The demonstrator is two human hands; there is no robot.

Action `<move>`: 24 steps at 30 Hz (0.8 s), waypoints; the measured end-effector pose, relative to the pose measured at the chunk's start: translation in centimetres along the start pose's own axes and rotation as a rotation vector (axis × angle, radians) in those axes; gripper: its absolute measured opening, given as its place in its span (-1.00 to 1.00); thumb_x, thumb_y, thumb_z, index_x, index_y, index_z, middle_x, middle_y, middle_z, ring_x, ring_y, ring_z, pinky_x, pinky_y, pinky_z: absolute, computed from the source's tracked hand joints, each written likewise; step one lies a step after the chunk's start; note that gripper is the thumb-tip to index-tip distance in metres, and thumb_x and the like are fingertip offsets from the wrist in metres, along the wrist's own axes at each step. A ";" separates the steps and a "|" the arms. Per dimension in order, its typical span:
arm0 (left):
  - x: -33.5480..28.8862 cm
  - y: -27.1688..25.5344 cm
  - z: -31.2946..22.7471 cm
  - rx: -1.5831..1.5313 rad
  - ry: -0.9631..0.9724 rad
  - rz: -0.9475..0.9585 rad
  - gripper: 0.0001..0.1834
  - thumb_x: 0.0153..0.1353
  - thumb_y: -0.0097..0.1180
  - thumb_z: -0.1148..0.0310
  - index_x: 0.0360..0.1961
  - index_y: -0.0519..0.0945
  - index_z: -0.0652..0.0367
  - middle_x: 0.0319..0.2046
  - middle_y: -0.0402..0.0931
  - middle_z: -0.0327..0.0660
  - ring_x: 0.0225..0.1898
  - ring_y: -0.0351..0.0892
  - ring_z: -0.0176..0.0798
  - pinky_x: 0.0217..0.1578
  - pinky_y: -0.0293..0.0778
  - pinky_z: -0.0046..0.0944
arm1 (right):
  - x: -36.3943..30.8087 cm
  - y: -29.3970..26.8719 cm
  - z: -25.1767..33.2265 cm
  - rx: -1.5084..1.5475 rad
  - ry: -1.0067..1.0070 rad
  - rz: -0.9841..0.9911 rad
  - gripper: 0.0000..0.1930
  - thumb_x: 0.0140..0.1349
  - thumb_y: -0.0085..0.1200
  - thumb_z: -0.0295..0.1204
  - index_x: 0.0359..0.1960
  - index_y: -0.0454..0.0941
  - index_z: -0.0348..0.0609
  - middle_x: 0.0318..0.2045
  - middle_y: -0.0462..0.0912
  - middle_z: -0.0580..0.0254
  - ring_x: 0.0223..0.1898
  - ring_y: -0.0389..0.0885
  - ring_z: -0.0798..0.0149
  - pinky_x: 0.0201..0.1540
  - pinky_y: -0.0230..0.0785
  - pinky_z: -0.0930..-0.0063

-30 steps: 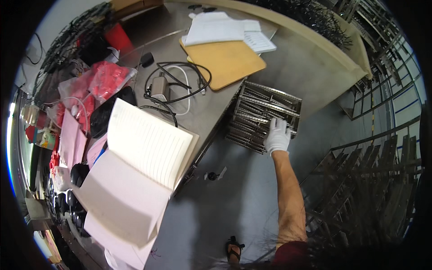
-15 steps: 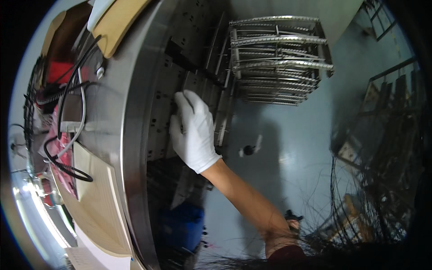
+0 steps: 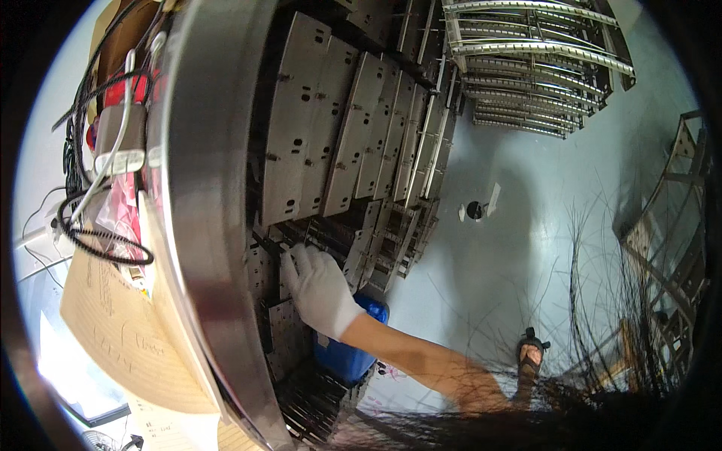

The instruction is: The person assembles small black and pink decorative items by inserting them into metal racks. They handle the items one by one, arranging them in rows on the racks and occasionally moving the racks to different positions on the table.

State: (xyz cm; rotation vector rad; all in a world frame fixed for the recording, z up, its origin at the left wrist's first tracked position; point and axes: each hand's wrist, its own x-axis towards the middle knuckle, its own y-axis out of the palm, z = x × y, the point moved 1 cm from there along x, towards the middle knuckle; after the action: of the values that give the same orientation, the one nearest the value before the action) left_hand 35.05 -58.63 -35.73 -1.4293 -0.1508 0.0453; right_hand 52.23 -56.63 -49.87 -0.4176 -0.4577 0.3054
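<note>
My right hand (image 3: 322, 292), in a white glove, reaches left from the lower right. It is slightly blurred. Its fingers stretch towards dark metal parts under the bench, and nothing held shows in them; whether the fingertips touch metal is unclear. Just above it stand several perforated metal plates (image 3: 297, 124) side by side, with slots and small holes. More perforated metal pieces (image 3: 286, 331) lie below the hand. Partly behind my wrist is a blue plastic container (image 3: 346, 359). My left hand is out of sight.
A steel bench edge (image 3: 207, 188) curves along the left. On the bench are cables (image 3: 98, 252) and a marked wooden board (image 3: 128, 323). Slotted metal racks (image 3: 534, 68) stand at the upper right, another metal frame (image 3: 669, 248) at the far right. Loose hair crosses the lower right.
The view has shifted, showing the plates more fully. My right hand has moved down along the bench, away from the upper plates to the darker parts near the blue container.
</note>
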 end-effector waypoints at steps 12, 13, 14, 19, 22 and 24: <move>-8.5 -10.9 1.3 -0.125 0.005 -0.084 -0.32 0.25 0.27 0.13 0.33 0.43 0.19 0.24 0.40 0.35 0.34 0.40 0.33 0.34 0.41 0.01 | -14.7 -9.6 9.5 -0.107 0.052 0.598 -0.67 0.34 0.08 -0.35 0.09 0.59 -0.15 -0.30 0.75 0.00 -0.33 0.77 -0.03 -0.26 0.64 0.09; -9.4 -11.9 1.4 -0.178 0.025 -0.078 -0.31 0.25 0.27 0.12 0.35 0.43 0.19 0.25 0.40 0.36 0.35 0.40 0.34 0.35 0.41 0.01 | -18.0 -12.7 11.5 -0.139 0.030 0.681 -0.72 0.35 0.07 -0.33 0.03 0.63 -0.12 -0.33 0.75 0.02 -0.34 0.77 -0.05 -0.25 0.64 0.05; -9.8 -13.1 1.3 -0.273 0.070 -0.074 -0.31 0.26 0.27 0.11 0.36 0.43 0.19 0.26 0.40 0.36 0.36 0.40 0.34 0.36 0.41 0.00 | -21.5 -16.1 13.2 -0.188 0.026 0.759 -0.75 0.35 0.07 -0.31 -0.04 0.67 -0.09 -0.36 0.76 0.03 -0.35 0.77 -0.07 -0.24 0.64 0.00; -28.2 -18.0 3.0 -0.956 0.163 0.360 -0.27 0.29 0.25 0.08 0.42 0.42 0.18 0.31 0.40 0.38 0.41 0.39 0.34 0.40 0.42 -0.02 | -30.7 -27.6 26.3 -0.281 0.034 1.355 -0.70 0.35 0.20 -0.14 -0.07 0.78 -0.02 -0.29 0.78 -0.16 -0.22 0.78 -0.26 -0.10 0.62 -0.09; -47.1 -16.5 1.5 -0.537 0.314 0.845 -0.06 0.52 -0.04 0.19 0.72 -0.27 0.15 0.71 -0.35 0.20 0.71 -0.18 0.26 0.58 0.03 0.35 | -28.7 -29.3 36.3 -0.083 -0.038 1.545 -0.59 0.26 0.23 -0.06 -0.04 0.77 -0.08 -0.25 0.76 -0.30 -0.11 0.79 -0.20 0.01 0.61 -0.08; -51.0 -21.3 4.2 -0.608 0.096 0.600 -0.08 0.37 0.11 0.23 0.65 0.03 0.31 0.42 0.27 0.29 0.40 0.41 0.31 0.30 0.47 0.22 | -28.5 -25.7 39.2 0.007 0.174 1.652 -0.60 0.36 0.20 -0.06 0.04 0.74 -0.05 -0.27 0.77 -0.25 -0.13 0.80 -0.16 0.00 0.63 0.01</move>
State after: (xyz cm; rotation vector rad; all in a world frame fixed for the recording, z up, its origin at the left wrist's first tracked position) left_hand -17.21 -63.70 -18.04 -2.0366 0.3805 0.4539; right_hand 13.77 -77.15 -16.55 -0.7396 0.1709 1.8439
